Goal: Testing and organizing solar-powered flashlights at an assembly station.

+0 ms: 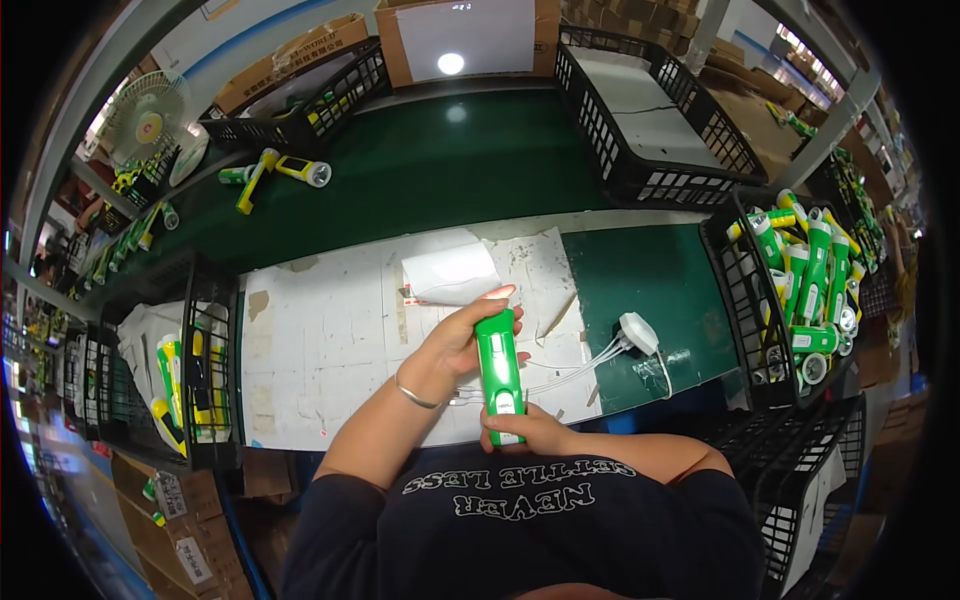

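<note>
Green felt covers the counter (450, 170), with a worn white sheet (320, 340) under both hands. Off beyond the right hand, a black crate (735, 300) is packed with green torches. Between the hands stands the torch (499, 365), upright. The left hand (462, 335) wraps its upper body; the right hand (525, 430) grips its lower end. A white adapter (638, 332) lies just right of them.
</note>
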Demonstrator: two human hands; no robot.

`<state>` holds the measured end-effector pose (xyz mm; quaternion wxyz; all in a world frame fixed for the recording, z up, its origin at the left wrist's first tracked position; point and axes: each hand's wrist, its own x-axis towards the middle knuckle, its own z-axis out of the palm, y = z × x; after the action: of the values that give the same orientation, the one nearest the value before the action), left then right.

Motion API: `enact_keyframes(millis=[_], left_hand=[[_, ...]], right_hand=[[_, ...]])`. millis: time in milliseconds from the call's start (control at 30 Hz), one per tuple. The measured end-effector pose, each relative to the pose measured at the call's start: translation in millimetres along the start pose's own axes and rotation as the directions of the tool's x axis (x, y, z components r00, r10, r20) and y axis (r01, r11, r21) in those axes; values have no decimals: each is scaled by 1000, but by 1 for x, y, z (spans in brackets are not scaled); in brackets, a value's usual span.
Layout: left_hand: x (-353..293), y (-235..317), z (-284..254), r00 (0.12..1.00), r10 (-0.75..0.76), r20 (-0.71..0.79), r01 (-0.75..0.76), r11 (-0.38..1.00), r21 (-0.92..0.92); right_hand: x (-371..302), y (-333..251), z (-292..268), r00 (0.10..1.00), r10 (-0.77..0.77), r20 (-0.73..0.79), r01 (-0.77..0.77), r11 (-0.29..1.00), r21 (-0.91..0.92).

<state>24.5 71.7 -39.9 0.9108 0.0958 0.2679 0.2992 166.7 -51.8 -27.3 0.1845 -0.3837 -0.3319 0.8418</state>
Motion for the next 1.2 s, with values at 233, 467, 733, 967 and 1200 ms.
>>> enact_keyframes(millis=[233, 467, 733, 967, 1200], left_hand=[[-4, -2, 15, 989, 90, -118, -46, 942, 333], [-9, -10, 10, 1000, 7, -27, -2, 987, 160], [-18, -16, 5, 995, 40, 88, -36, 998, -42], [-13, -9, 11, 970, 202, -135, -129, 901, 415], [-15, -12, 8, 991, 63, 121, -70, 996, 60]], right_hand=[[5, 13, 6, 959, -226, -170, 190, 960, -204], [0, 19, 6, 980, -133, -148, 114, 985, -130], [-1, 16, 7, 986, -118, -119, 108, 991, -85], [2, 19, 12, 980, -94, -176, 63, 983, -173], [3, 25, 7, 971, -240, 7, 237, 955, -178]])
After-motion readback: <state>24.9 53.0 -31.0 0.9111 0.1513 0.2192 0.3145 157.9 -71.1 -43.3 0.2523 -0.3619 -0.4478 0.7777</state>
